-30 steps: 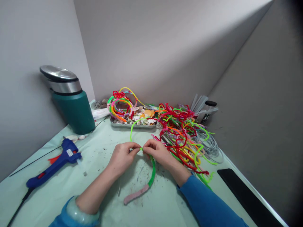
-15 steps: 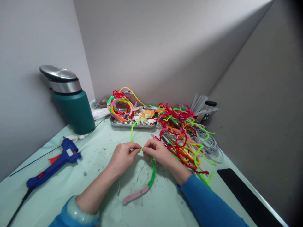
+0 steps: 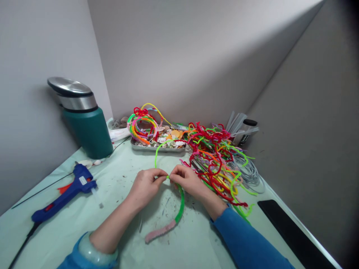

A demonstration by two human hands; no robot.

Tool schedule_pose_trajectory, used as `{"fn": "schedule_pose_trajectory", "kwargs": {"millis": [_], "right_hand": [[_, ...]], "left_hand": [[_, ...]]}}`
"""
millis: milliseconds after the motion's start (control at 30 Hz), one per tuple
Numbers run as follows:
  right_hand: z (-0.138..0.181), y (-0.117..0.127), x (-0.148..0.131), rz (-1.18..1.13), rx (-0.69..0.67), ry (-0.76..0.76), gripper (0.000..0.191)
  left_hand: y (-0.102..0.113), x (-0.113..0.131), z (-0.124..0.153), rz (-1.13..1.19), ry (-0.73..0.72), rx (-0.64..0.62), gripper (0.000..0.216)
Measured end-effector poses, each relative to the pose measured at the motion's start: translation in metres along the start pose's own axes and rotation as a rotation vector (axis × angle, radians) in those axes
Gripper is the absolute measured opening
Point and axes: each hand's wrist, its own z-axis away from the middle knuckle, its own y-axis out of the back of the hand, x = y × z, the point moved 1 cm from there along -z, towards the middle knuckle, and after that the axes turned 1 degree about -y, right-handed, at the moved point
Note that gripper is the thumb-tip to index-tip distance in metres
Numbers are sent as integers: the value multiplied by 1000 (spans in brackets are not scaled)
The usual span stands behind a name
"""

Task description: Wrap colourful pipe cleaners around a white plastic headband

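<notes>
My left hand [image 3: 147, 185] and my right hand [image 3: 187, 180] meet over the middle of the table, each closed in a pinch. Between their fingertips runs a lime-green pipe cleaner [image 3: 156, 158], whose free end arcs up toward the tray behind. From beneath my right hand hangs a curved strip, green [image 3: 181, 209] in its upper part and dusty pink [image 3: 160, 231] at its lower end. Where the lime piece joins the green strip is hidden by my fingers. A tangle of red, lime and orange pipe cleaners [image 3: 214, 164] lies just beyond my right hand.
A metal tray [image 3: 157, 148] holds shells and buttons, with coiled pipe-cleaner rings [image 3: 143, 129] on its left. A blue glue gun [image 3: 67, 192] and teal bottle [image 3: 88, 130] occupy the left. Grey wire [image 3: 248, 172], a black-capped jar [image 3: 245, 132] and a black strip [image 3: 291, 231] are right.
</notes>
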Motion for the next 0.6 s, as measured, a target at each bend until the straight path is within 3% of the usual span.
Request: {"fn": "schedule_pose_trajectory", "kwargs": {"millis": [600], "right_hand": [[0, 2, -1, 144, 6, 40, 7]], "left_hand": [[0, 0, -1, -36, 5, -11, 22]]}}
